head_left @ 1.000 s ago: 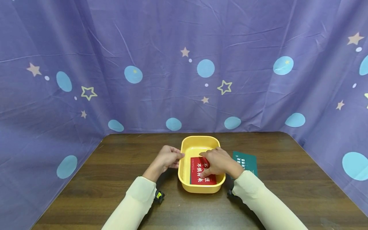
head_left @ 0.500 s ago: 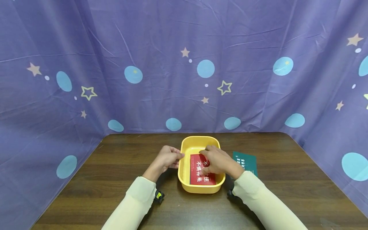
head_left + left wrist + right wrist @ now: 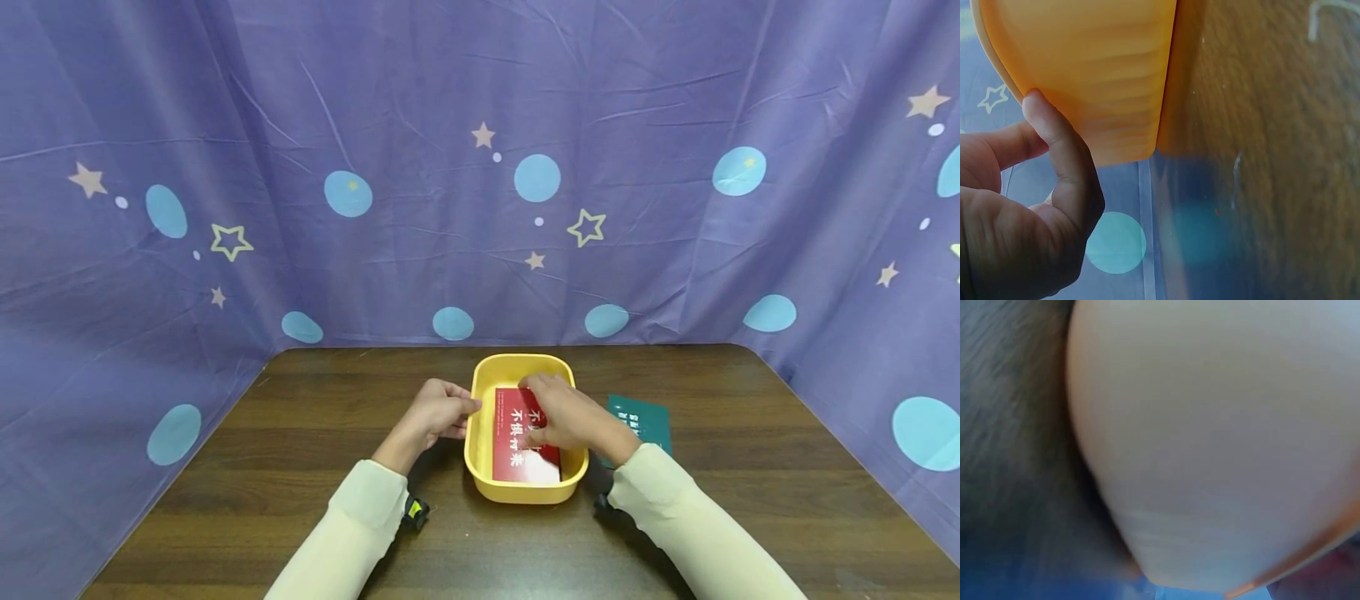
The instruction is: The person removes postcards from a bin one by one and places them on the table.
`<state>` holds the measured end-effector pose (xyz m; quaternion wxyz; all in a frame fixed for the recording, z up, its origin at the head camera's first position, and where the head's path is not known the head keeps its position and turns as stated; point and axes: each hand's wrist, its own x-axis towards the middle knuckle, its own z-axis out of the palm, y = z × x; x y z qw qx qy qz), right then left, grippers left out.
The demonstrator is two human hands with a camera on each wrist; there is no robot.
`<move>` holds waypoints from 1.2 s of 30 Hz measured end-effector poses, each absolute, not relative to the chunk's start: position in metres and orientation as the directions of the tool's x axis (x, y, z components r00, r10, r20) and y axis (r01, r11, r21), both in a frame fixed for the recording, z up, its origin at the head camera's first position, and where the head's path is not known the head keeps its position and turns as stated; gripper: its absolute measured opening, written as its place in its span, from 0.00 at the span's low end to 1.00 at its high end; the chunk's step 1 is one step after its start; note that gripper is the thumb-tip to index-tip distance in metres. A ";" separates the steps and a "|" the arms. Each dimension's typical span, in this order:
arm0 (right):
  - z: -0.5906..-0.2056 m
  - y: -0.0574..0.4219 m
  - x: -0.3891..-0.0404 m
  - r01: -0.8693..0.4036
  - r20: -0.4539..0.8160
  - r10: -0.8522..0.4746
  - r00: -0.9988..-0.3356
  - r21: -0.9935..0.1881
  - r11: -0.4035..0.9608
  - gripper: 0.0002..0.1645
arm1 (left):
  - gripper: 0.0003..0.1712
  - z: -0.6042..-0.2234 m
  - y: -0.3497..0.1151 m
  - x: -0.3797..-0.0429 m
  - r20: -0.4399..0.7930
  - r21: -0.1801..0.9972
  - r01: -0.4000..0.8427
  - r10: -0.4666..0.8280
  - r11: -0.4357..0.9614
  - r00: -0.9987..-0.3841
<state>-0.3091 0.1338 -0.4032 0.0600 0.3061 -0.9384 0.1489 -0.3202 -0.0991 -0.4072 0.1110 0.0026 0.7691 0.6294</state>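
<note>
A yellow plastic basin point(image 3: 525, 495) stands on the wooden table. At its left rim my left hand point(image 3: 438, 410) pinches the edge; the left wrist view shows a bent finger point(image 3: 1063, 153) up against the rim. Inside lies a red booklet point(image 3: 510, 454) with white Chinese characters, its near edge by the basin's front wall. My right hand point(image 3: 566, 417) reaches over the right rim and grips this booklet, fingers at its far edge and thumb across its cover. Part of the cover is hidden under that hand. The basin's outer wall point(image 3: 1222, 456) fills most of the right wrist view.
A teal booklet point(image 3: 651, 421) with white characters lies on the table to the right of the basin, partly behind the right wrist. A purple curtain point(image 3: 420, 208) with stars and blue dots hangs behind the table's far edge point(image 3: 360, 351).
The red booklet's far edge has come up and away from me with my right hand, while its near edge stays by the front wall. My left hand and the basin have not moved.
</note>
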 end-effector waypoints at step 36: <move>-0.337 0.168 -0.291 -0.675 0.557 -0.414 -0.720 -0.425 0.603 0.16 | 0.08 -0.409 -0.100 -0.323 -0.171 0.963 -0.136 0.136 0.234 -0.976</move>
